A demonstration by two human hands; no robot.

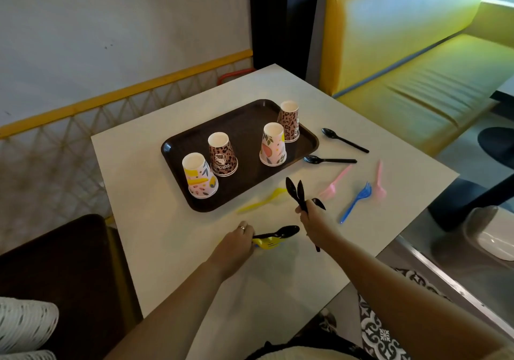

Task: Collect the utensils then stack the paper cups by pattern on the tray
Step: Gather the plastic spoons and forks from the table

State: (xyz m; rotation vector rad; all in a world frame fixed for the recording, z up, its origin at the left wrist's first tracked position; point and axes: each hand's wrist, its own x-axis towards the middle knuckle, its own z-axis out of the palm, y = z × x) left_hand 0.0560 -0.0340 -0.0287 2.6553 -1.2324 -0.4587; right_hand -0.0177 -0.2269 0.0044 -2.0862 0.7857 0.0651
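While the paper cups wait on the tray (194,204), the utensil gathering is clearly the step in hand. The right hand (313,220) is closed around a bundle of black spoons (296,192), their bowls fanning up and away from the fist and at least one handle poking out below the wrist. The left hand (239,237), a ring on one finger, is down at the tabletop (278,281) and pinched around a black spoon (281,232) together with a yellow fork (267,243); something blue shows just under it, though I cannot tell what it is.

Plenty lies loose. Two more black spoons rest just off the tray's right side, one nearer the far edge (345,140) and one closer in (329,160). A second yellow fork (262,200) lies beside the tray's near edge. To the right sit a pink fork (335,183), a blue fork (356,202) and another pink one (379,181), all near one another.

On the tray, four cups stand upside down and apart: a floral cup (199,177) touching a leopard cup (222,156) on the left, another floral cup (273,145) and a second leopard one (289,122) on the right.

As I judge it, collecting is roughly half done, and stacking has not begun. The next move calls for lifting the left hand's pair clear and then reaching for the nearest loose piece, probably the yellow fork by the tray.
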